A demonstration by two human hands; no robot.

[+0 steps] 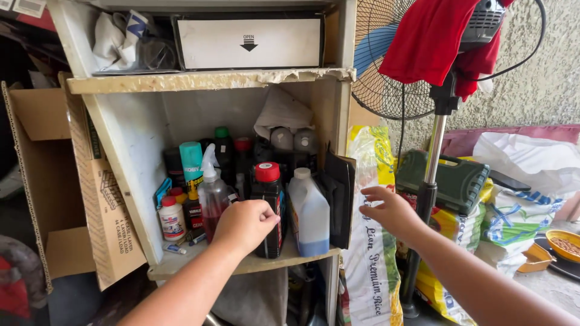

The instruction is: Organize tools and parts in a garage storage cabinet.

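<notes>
My left hand [244, 224] is closed around the black bottle with a red cap [267, 199] that stands at the front of the wooden shelf [199, 256]. Right of it stands a translucent white jug [309, 214] with blue liquid at its bottom. Just left of my hand is a clear spray bottle [211, 196] with reddish liquid. My right hand [389, 211] hovers open, fingers spread, beside the shelf's right side, in front of a printed rice sack [371, 265]; it holds nothing.
Several more bottles and cans crowd the shelf's back and left. A white box [249, 42] lies on the upper shelf. A cardboard box [66, 175] leans at left. A standing fan [432, 151] draped with red cloth, a green case [456, 181] and sacks stand at right.
</notes>
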